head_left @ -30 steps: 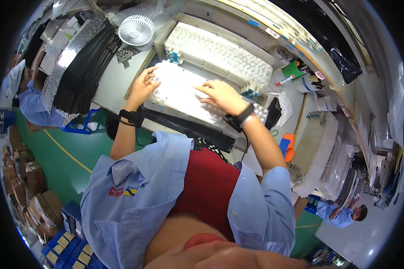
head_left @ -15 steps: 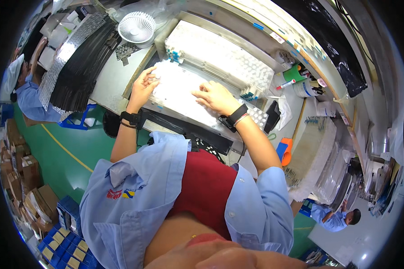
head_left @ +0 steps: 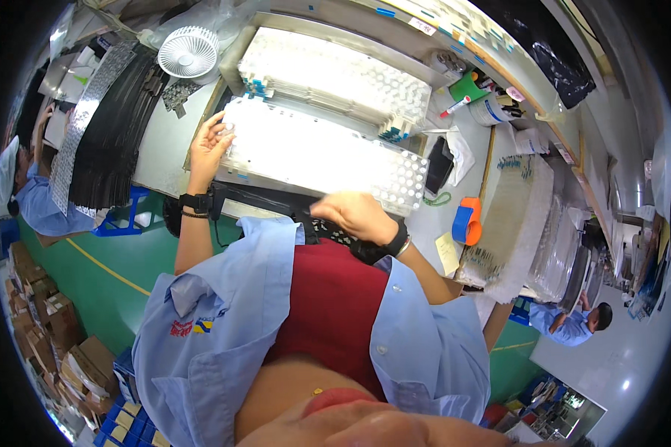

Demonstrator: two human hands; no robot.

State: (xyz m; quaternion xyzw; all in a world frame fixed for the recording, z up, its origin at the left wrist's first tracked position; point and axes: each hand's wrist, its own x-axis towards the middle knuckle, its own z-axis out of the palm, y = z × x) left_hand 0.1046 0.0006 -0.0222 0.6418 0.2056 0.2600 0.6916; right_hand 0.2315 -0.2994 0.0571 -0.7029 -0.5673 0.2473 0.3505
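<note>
A flat panel (head_left: 313, 153), glaring white under strong light, lies in front of me, with rows of round spots at its right end. My left hand (head_left: 210, 149) is at the panel's left end, thumb and fingers bent together around a small pale bit that I cannot make out. Nearer my body, below the panel's front edge, my right hand (head_left: 359, 216) hovers with curled fingers. Motion smears its fingertips, so whether anything is in them is unclear. Behind the panel rests a stack of similar spotted panels (head_left: 335, 71) with blue-green bits at its corners.
A white fan (head_left: 188, 52) stands at the back left, beside a row of dark strips (head_left: 115, 134). On the right are an orange and blue tape ring (head_left: 467, 221), a dark pouch (head_left: 440, 162), a marker (head_left: 455, 106) and another panel stack (head_left: 511, 216). Two co-workers sit farther off.
My right hand has drawn back from over the panel toward my body, uncovering the spotted right end. My left hand remains at the panel's left end. The whole view has shifted slightly.
</note>
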